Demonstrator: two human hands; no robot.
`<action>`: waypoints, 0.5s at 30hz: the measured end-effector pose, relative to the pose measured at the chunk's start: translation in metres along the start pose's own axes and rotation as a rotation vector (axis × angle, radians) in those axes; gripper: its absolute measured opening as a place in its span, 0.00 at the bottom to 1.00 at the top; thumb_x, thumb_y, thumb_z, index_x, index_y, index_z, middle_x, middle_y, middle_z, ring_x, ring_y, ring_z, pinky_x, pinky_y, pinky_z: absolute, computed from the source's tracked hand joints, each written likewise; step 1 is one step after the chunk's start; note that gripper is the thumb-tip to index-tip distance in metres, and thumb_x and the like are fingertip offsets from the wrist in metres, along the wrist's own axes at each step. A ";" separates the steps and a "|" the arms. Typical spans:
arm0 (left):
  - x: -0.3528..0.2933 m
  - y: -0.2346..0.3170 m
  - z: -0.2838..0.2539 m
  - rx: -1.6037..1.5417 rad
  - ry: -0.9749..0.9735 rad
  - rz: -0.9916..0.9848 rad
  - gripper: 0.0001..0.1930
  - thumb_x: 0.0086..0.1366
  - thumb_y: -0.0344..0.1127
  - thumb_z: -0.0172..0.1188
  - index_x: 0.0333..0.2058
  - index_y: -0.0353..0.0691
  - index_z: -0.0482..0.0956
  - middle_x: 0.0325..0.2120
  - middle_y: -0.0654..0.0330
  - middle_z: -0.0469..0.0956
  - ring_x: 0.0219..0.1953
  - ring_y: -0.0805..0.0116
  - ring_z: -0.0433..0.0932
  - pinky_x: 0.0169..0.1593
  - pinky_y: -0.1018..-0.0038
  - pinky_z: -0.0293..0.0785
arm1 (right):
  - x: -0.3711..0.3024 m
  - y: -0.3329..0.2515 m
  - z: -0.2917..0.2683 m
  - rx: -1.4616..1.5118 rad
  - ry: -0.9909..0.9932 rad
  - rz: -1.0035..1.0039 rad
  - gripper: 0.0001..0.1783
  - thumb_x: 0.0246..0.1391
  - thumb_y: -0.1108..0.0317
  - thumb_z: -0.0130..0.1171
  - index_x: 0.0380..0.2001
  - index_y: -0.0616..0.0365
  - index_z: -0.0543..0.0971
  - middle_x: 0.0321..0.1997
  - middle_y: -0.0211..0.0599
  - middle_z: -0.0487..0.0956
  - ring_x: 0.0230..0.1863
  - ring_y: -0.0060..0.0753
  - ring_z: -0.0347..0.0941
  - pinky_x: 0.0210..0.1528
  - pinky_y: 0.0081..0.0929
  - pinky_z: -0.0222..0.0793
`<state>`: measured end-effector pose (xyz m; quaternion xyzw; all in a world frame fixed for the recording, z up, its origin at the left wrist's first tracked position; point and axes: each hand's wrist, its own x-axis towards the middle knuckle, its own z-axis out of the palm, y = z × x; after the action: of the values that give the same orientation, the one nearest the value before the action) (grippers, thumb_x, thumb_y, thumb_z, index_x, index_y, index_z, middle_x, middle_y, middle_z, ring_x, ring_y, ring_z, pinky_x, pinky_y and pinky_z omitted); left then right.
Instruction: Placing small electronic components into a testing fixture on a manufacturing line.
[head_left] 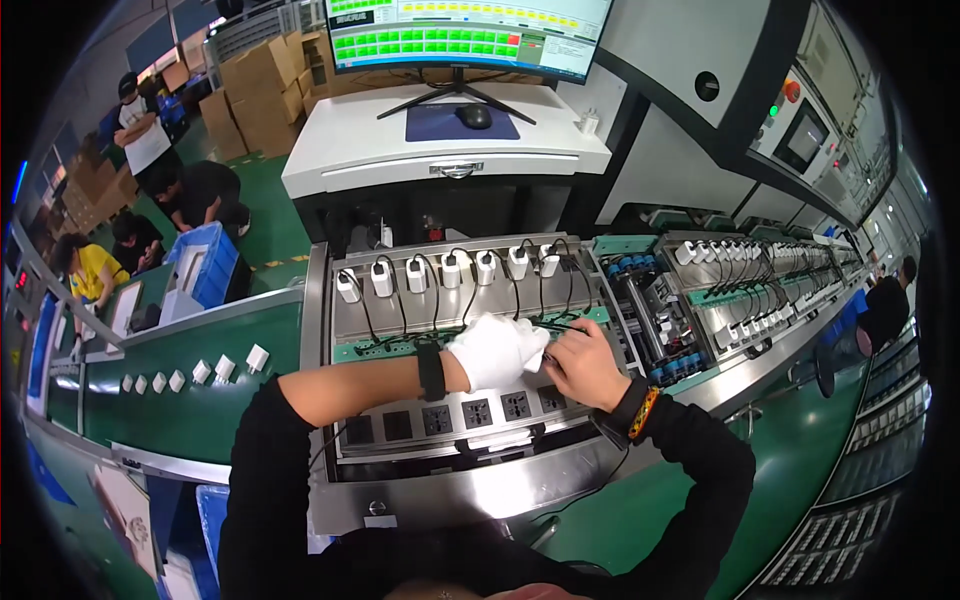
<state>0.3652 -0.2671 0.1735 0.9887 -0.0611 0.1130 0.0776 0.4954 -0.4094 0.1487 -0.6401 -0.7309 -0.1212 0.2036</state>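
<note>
Over the middle of a metal test fixture [410, 312], my two hands meet. My left hand [497, 350], in a white glove, is closed, its fingertips against the right one. Bare and curled in a pinch, my right hand [586, 366] is beside black cables [560, 327]. What either hand holds is hidden by the fingers and the glove. Behind them stands a row of white charger plugs [416, 273], each with a black cable running forward to a green strip [372, 350]. Nearer to me lies a row of black sockets [476, 411], several of them bare.
On the left, a green conveyor belt [180, 420] carries several white charger plugs [202, 372]. A monitor [460, 40] and mouse [474, 116] stand on a white desk [340, 140]. To the right, another fixture [740, 290] holds plugs and cables. Several people are at the far left.
</note>
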 end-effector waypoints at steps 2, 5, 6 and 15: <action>0.005 0.006 0.000 -0.047 -0.003 -0.040 0.14 0.51 0.42 0.55 0.31 0.37 0.73 0.22 0.54 0.76 0.28 0.52 0.77 0.31 0.62 0.73 | 0.001 0.001 0.000 -0.018 0.026 -0.026 0.07 0.43 0.65 0.57 0.23 0.57 0.74 0.21 0.36 0.72 0.28 0.38 0.70 0.44 0.33 0.60; 0.005 0.006 -0.002 -0.140 0.004 -0.108 0.13 0.51 0.42 0.54 0.29 0.37 0.74 0.21 0.52 0.76 0.29 0.52 0.77 0.31 0.62 0.73 | 0.012 -0.003 0.002 0.011 -0.083 -0.029 0.07 0.43 0.65 0.57 0.23 0.58 0.74 0.21 0.37 0.72 0.28 0.38 0.70 0.43 0.34 0.60; 0.001 -0.001 -0.001 -0.157 -0.045 -0.119 0.13 0.51 0.42 0.54 0.28 0.38 0.74 0.22 0.51 0.76 0.28 0.52 0.77 0.31 0.62 0.73 | 0.017 -0.004 0.003 0.042 -0.194 -0.014 0.07 0.42 0.66 0.57 0.24 0.58 0.74 0.21 0.38 0.72 0.28 0.39 0.70 0.43 0.34 0.61; 0.002 -0.007 -0.004 -0.170 -0.223 -0.133 0.14 0.50 0.42 0.53 0.28 0.37 0.75 0.21 0.51 0.77 0.25 0.53 0.77 0.29 0.62 0.73 | 0.028 0.002 -0.017 0.212 -0.404 0.033 0.05 0.43 0.69 0.56 0.23 0.59 0.75 0.22 0.40 0.73 0.29 0.41 0.70 0.41 0.33 0.62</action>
<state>0.3676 -0.2595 0.1766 0.9868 -0.0132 -0.0085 0.1612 0.4967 -0.3915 0.1763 -0.6382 -0.7549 0.0902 0.1213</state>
